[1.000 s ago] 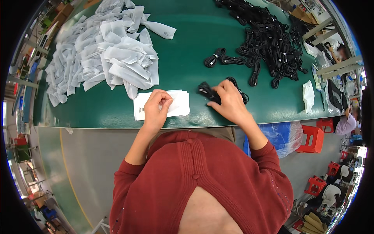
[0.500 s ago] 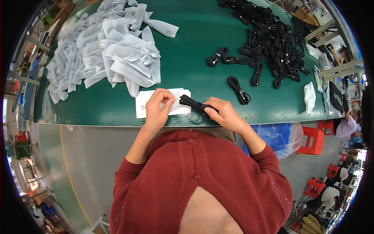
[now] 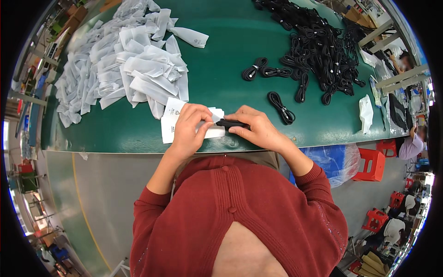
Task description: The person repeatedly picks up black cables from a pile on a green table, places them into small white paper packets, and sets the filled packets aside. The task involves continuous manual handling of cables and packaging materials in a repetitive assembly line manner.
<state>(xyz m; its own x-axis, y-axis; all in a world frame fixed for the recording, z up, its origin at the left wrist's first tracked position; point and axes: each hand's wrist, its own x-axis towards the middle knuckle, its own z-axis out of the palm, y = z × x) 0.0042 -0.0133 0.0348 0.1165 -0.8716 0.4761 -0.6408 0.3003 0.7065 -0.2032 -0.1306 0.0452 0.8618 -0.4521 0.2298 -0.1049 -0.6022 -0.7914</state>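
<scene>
My left hand [image 3: 190, 128] pinches a white printed bag [image 3: 173, 107] near its mouth, just above a stack of flat white bags [image 3: 215, 133] by the table's front edge. Facing it, my right hand [image 3: 256, 127] grips a black coiled cable [image 3: 228, 123]. The cable's left end meets the bag's mouth at my left fingertips; how far it reaches inside is hidden by my fingers. To the right of my right hand a single bundled cable [image 3: 281, 108] lies on the green table [image 3: 221, 83].
A large heap of filled white bags [image 3: 138, 69] covers the back left. Black bundled cables [image 3: 318, 51] are piled at the back right, with a few loose ones in front. A crumpled white wrapper [image 3: 366, 114] lies at right. Red stools [image 3: 370, 165] stand beyond the table edge.
My left hand has lifted a bag off the stack, so it now sits tilted. My right hand has brought the cable left to the bag's mouth.
</scene>
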